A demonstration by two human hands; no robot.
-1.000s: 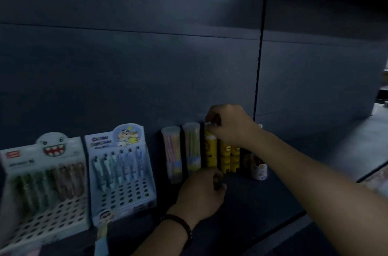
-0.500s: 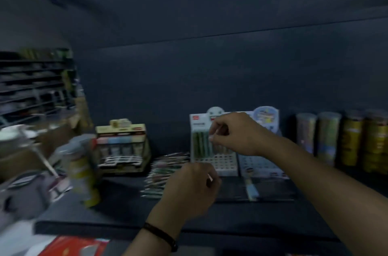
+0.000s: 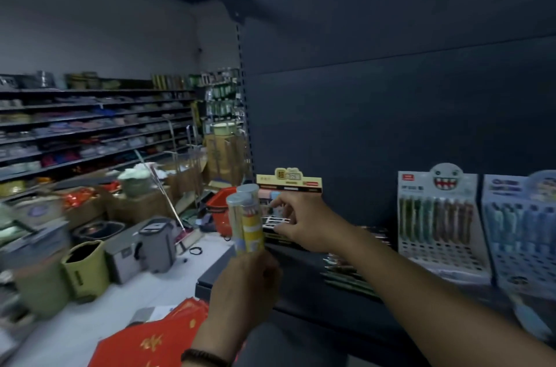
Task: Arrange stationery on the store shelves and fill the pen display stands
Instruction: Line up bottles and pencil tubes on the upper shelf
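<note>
My left hand [image 3: 245, 287] grips two clear pen tubes [image 3: 246, 216] upright over the near left end of the dark shelf [image 3: 301, 270]. My right hand [image 3: 304, 223], fingers loosely spread and holding nothing, reaches to the yellow-topped stand [image 3: 289, 183] at the shelf's far left. A white pen stand [image 3: 439, 216] and a blue pen stand [image 3: 520, 228] sit to the right. A grey bin [image 3: 156, 243] and a red basket [image 3: 221, 205] stand on the floor to the left.

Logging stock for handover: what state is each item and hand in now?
Two tubes: upright, capped, gripped by left hand.
Right hand: open, by yellow stand; contact unclear.
Monster stand: back rows filled, front holes empty.
Blue stand: partly filled.
Loose pens: lying on shelf.
</note>
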